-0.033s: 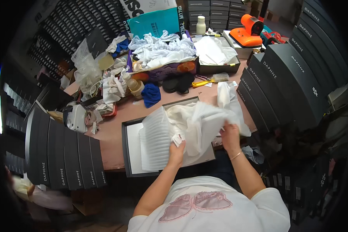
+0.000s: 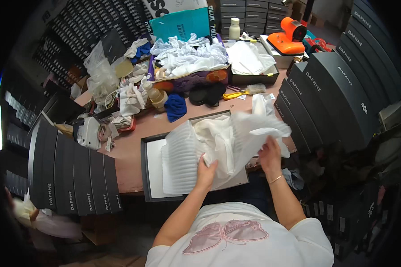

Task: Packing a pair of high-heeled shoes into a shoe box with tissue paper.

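On the table in front of me lies an open dark shoebox [image 2: 152, 193] with a white inside. A ribbed, see-through white foam sheet [image 2: 178, 164] spreads over its left part, and a bundle of white cloth or paper [image 2: 216, 138] rests on top; what it wraps is hidden. My left hand [image 2: 206, 172] grips the bundle's near edge, thumb up on it. To the right, my right hand [image 2: 270, 156] pinches the raised edge of a thin white sheet [image 2: 254, 138], which is lifted above the box's right side. A second white wrapped piece [image 2: 263, 104] lies just beyond it.
Stacked dark shoeboxes flank me at left [image 2: 71, 178] and right [image 2: 318, 93]. Further back are a purple box [image 2: 191, 82] of crumpled white paper, a blue cloth [image 2: 175, 108], a yellow-handled brush [image 2: 240, 93], a tray of white sheets [image 2: 249, 58] and an orange device [image 2: 287, 38].
My right hand has moved slightly to the right and the sheet's edge has swung right with it. A small white tag by my left thumb no longer shows.
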Tool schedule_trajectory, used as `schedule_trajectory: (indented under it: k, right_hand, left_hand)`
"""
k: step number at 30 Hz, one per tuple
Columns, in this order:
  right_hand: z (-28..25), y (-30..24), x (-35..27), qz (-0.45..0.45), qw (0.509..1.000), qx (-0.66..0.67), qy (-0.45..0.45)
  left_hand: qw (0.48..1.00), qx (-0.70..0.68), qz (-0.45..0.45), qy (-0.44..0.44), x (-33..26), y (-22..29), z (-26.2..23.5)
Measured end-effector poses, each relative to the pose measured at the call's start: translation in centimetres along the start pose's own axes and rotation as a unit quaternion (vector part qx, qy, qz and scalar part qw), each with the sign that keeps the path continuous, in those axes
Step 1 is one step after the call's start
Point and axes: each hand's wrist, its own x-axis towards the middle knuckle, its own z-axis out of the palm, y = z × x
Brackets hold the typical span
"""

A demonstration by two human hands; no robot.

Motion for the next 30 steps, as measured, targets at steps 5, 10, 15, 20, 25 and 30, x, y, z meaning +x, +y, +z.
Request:
schedule_trajectory:
  k: [5,10,15,20,25,30]
  right_hand:
    - [-3.5,-0.6,0.0,-0.048,0.999,-0.025,-0.008]
    - [-9.8,-3.2,-4.9,0.343,0.871,-0.311,-0.166]
    - [8.0,-4.7,-11.1,0.192,0.721,-0.427,-0.510]
    - [11.2,-0.4,-5.7,-0.265,0.561,-0.737,-0.268]
    - [4.4,-2.2,-0.8,0.028,0.825,-0.516,-0.229]
    - [5.7,0.9,-2.5,0.181,0.965,-0.094,-0.164]
  left_hand:
    - [0.988,0.106,0.114,0.008,-2.5,0.4,0.9]
    - [0.917,0.284,0.278,0.042,-5.8,5.1,-3.7]
    - [0.889,0.421,0.180,-0.018,-1.8,5.8,-5.0]
    - [0.897,0.423,0.123,0.035,4.0,2.9,-6.3]
    - [0.960,0.267,0.075,-0.039,-1.4,9.0,-7.1]
    - [0.959,-0.209,-0.014,-0.192,-4.5,8.1,-7.6]
